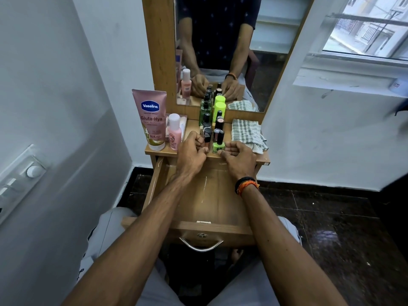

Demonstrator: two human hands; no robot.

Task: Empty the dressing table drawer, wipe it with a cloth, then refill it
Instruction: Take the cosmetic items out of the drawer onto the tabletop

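Observation:
The wooden drawer [212, 197] is pulled out below the dressing table top [262, 159], and its bare floor shows scratches. On the top stand several small nail polish bottles in two rows. My left hand [192, 151] pinches a dark-capped pink nail polish bottle [207, 136] at the front of the left row. My right hand [238, 155] pinches the green nail polish bottle [218, 145] at the front of the right row. A checked cloth [247, 131] lies folded on the right of the top.
A pink Vaseline tube [152, 120] and a small pink bottle [174, 131] stand at the left of the top. A green glass bottle [204, 113] and a neon green bottle [220, 108] stand by the mirror [276, 51]. A wall is close on the left. The drawer handle [201, 245] faces my knees.

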